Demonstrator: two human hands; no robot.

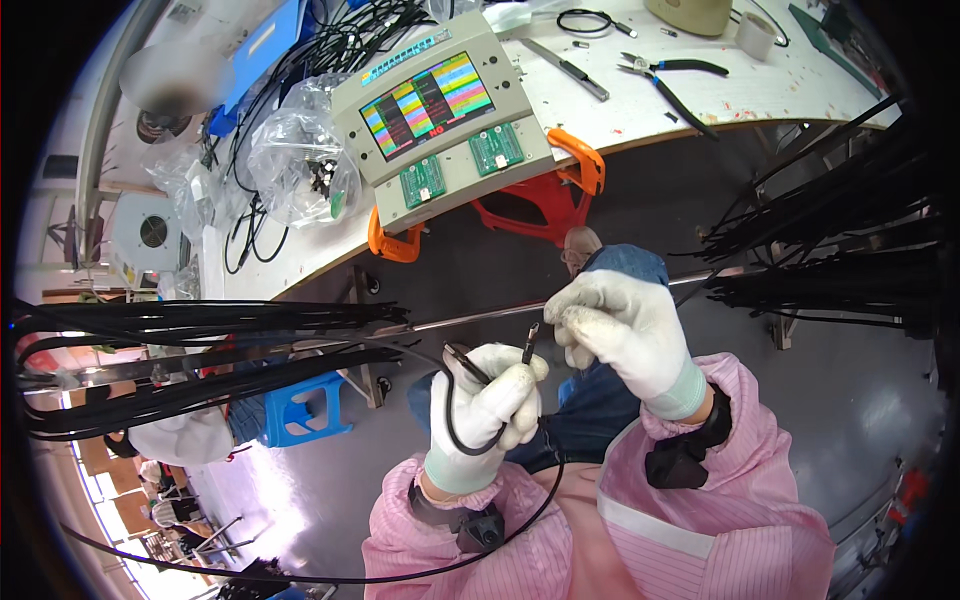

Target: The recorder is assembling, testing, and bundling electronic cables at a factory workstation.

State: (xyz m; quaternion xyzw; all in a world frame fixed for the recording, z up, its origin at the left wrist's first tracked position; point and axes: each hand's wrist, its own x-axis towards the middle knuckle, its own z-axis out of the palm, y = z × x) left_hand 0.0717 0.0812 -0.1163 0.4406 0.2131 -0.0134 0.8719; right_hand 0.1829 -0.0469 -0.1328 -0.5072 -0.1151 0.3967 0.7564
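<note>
Centrally, the left hand (485,405) is clamped on the plug (529,348), gripped between thumb and fingers so that its metal tip stands free beyond them. The plug's long axis runs away from the wearer, leaning slightly toward the right; it lies across neither palm, but projects forward from the left grip. The right hand (612,330) is just to the right of the plug and about level with its tip, the nearer of the two to that free end, yet apart from it by a narrow gap. Its fingers are curled and its thumb lies close to them; whether they meet, or pinch anything small, cannot be told from this view.

The governing relation is thus sideways: from the right fingertips the plug lies to the left, its tip directed past them rather than at them. A second plug (466,363) emerges on the far side of the left hand, slanting away and to the left, so the two axes diverge. Cable (450,415) loops round the outer side of the left hand; another length hangs below that hand and sweeps off to the left, its join with the loop hidden.

Beyond both hands passes the rail (480,318), with one bundle (200,322) to the left of the left hand and another (840,285) to the right of the right. Farther forward, the tester (430,105) sits well apart from both.
</note>
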